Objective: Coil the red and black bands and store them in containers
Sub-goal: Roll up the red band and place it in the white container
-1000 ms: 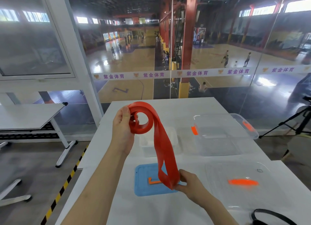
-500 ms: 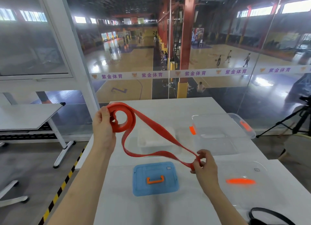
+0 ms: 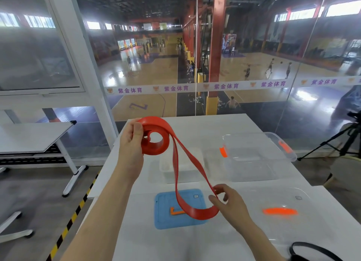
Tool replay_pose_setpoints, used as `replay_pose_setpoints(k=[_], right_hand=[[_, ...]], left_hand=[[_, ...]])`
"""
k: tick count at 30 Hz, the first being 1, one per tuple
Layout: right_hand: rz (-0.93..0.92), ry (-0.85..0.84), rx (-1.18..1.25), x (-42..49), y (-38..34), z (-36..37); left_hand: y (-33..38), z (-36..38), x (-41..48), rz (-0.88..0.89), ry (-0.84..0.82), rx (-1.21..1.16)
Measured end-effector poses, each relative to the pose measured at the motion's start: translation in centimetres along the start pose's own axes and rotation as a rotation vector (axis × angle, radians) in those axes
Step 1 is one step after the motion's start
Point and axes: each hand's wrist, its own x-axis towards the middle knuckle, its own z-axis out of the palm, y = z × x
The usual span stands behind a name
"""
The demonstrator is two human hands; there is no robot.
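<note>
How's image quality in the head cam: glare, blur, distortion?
Head view: strong wide-angle bowing at the edges; bright window glare on the court floor behind the glass; the clear lid and clear bin look washed out; the red band, left hand and right hand are fairly sharp.

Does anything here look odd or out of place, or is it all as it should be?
Nothing looks spilled or broken. The red band is only half coiled: the left hand holds the roll, the right hand the loose loop. Both boxes stand open, with the blue lid and clear lid lying flat on the table.
</note>
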Motion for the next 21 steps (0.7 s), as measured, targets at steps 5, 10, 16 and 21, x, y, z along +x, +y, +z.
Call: replay_pose_setpoints(k=[5,10,16,21], right_hand=[[-0.143,-0.037,0.033,0.5,-3.4,-0.4],[-0.27,-0.048,0.177,0.8,-8.7,-1.8],[-0.368,-0.032,0.432,0.8,-13.1,-2.6],[-0.332,-0.02,0.557,0.8,-13.9,-2.4]], left_hand=[[0.8,1.5,-1.8,0.045,-0.175,0.111],[1.0,3.0,-3.2,0.033,-0.25,0.153],[0.4,3.7,-3.9,-0.007,-0.294,0.162],[0.5,3.5,-4.0,-0.026,-0.284,0.158]])
